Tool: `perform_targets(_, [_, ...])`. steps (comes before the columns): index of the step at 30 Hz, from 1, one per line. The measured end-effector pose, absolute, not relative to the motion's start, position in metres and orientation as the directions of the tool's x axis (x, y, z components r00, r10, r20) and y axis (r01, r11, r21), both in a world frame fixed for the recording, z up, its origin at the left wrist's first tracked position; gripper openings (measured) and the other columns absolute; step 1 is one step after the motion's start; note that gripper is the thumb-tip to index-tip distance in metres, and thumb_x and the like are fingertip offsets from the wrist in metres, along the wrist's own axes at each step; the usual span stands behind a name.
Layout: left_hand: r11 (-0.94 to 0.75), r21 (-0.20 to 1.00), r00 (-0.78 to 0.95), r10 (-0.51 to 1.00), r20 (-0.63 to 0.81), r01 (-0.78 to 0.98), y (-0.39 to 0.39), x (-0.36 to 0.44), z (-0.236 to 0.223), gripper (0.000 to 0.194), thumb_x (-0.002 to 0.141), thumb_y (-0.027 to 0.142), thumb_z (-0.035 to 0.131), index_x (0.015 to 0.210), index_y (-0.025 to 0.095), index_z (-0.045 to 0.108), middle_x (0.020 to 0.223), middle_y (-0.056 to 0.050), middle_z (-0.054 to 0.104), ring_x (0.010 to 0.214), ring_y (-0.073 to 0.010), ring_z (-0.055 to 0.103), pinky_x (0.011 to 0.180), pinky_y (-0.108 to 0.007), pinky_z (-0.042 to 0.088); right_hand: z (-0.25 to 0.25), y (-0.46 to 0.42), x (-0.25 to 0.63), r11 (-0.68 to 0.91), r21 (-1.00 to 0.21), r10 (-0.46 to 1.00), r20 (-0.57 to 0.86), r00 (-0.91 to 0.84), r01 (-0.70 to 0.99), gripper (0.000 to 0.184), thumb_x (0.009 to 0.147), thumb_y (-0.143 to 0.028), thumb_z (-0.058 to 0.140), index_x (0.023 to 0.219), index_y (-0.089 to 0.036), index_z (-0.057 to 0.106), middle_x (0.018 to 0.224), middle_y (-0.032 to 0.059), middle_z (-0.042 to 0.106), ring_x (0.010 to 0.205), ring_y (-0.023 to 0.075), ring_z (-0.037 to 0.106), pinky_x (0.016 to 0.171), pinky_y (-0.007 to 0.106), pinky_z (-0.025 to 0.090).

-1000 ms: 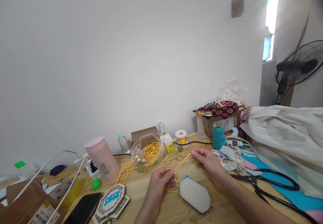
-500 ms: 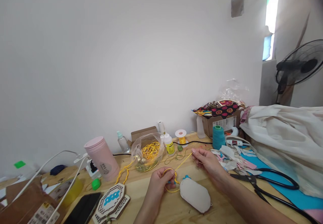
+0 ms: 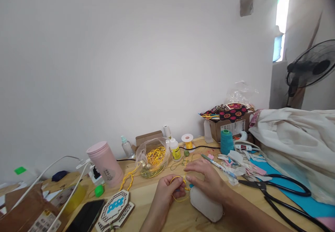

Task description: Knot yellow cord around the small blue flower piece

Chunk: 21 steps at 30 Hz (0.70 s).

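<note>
My left hand (image 3: 169, 190) is closed in a pinch on a yellow cord (image 3: 180, 200), which makes a loop around the fingertips. My right hand (image 3: 202, 178) has come in from the right, thumb and forefinger apart, beside the cord near the left fingertips. Under the right hand lies a pale, rounded, padded fabric piece (image 3: 205, 206) with a bit of blue at its top end. The hand covers part of it, and the yellow cord runs to that end.
Scissors (image 3: 261, 186), a pen (image 3: 218, 165) and fabric scraps (image 3: 251, 169) lie to the right. Behind stand a glue bottle (image 3: 175, 150), a bag of yellow cord (image 3: 141, 151) and a teal thread cone (image 3: 226, 143). Left are wooden plaques (image 3: 115, 207), a phone (image 3: 86, 216) and a pink tumbler (image 3: 107, 165).
My right hand has moved left and down from the stretched cord to beside my left hand, now partly over the padded piece. The pen has come into view where that hand was.
</note>
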State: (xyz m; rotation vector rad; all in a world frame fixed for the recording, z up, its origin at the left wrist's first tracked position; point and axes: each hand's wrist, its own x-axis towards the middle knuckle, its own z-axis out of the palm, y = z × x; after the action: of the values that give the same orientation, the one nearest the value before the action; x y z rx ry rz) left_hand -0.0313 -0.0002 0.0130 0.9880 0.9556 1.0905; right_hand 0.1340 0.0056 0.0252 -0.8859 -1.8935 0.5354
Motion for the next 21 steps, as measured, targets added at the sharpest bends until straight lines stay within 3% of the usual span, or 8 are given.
perform_targets(6, [0.182, 0.955, 0.205, 0.969, -0.134, -0.234, -0.003, -0.028, 0.017, 0.014, 0.057, 0.022, 0.066, 0.058, 0.009, 0.060, 0.052, -0.002, 0.060, 0.044, -0.0064, 0.049, 0.047, -0.019, 0.043, 0.023, 0.004, 0.137, 0.705, -0.537, 0.708, 0.573, -0.413, 0.463, 0.015, 0.072, -0.025, 0.052, 0.083, -0.028, 0.062, 0.086, 0.0006, 0.057, 0.081, 0.0164, 0.046, 0.070, 0.029, 0.032])
perform_targets(10, [0.194, 0.954, 0.214, 0.966, -0.145, -0.228, -0.004, -0.026, 0.018, 0.015, 0.054, 0.021, 0.068, 0.057, 0.010, 0.059, 0.051, -0.002, 0.061, 0.043, -0.0072, 0.050, 0.046, -0.021, 0.044, 0.020, 0.008, 0.136, 0.647, -0.620, 0.761, 0.489, -0.426, 0.444, 0.016, 0.073, -0.026, 0.049, 0.067, -0.021, 0.063, 0.072, 0.0006, 0.056, 0.071, 0.0144, 0.046, 0.063, 0.026, 0.032])
perform_targets(13, [0.174, 0.963, 0.195, 0.972, -0.134, -0.206, -0.004, -0.027, 0.017, 0.015, 0.053, 0.021, 0.068, 0.057, 0.010, 0.059, 0.051, -0.002, 0.061, 0.043, -0.0076, 0.051, 0.047, -0.021, 0.044, 0.016, 0.010, 0.132, 0.454, -0.834, 0.856, 0.310, -0.415, 0.314, 0.023, 0.074, -0.025, 0.044, 0.061, -0.016, 0.060, 0.054, -0.0020, 0.049, 0.054, 0.0098, 0.042, 0.050, 0.020, 0.030])
perform_targets(15, [0.162, 0.966, 0.179, 0.976, -0.127, -0.200, -0.003, -0.027, 0.015, 0.015, 0.053, 0.021, 0.068, 0.057, 0.010, 0.058, 0.051, -0.002, 0.062, 0.043, -0.0076, 0.051, 0.047, -0.021, 0.044, 0.017, 0.010, 0.131, 0.205, -0.968, 0.904, 0.132, -0.406, 0.143, 0.022, 0.072, -0.026, 0.044, 0.060, -0.015, 0.058, 0.046, -0.0051, 0.040, 0.043, 0.0066, 0.033, 0.042, 0.018, 0.024])
perform_targets(18, [0.170, 0.964, 0.175, 0.975, -0.135, -0.204, -0.002, -0.028, 0.015, 0.015, 0.053, 0.021, 0.068, 0.057, 0.011, 0.058, 0.052, -0.003, 0.063, 0.044, -0.0084, 0.052, 0.049, -0.022, 0.045, 0.026, 0.006, 0.133, -0.153, -0.985, 0.878, -0.100, -0.468, -0.077, 0.020, 0.071, -0.029, 0.041, 0.063, -0.015, 0.055, 0.044, -0.0091, 0.025, 0.035, 0.0041, 0.015, 0.034, 0.017, 0.010])
perform_targets(21, [0.185, 0.959, 0.180, 0.973, -0.148, -0.213, -0.003, -0.027, 0.016, 0.016, 0.053, 0.022, 0.068, 0.058, 0.011, 0.058, 0.054, -0.005, 0.064, 0.046, -0.0095, 0.054, 0.051, -0.023, 0.045, 0.033, 0.001, 0.136, -0.284, -0.939, 0.831, -0.141, -0.538, -0.193, 0.017, 0.069, -0.029, 0.044, 0.070, -0.016, 0.055, 0.046, -0.0099, 0.024, 0.035, 0.0032, 0.010, 0.033, 0.016, 0.005])
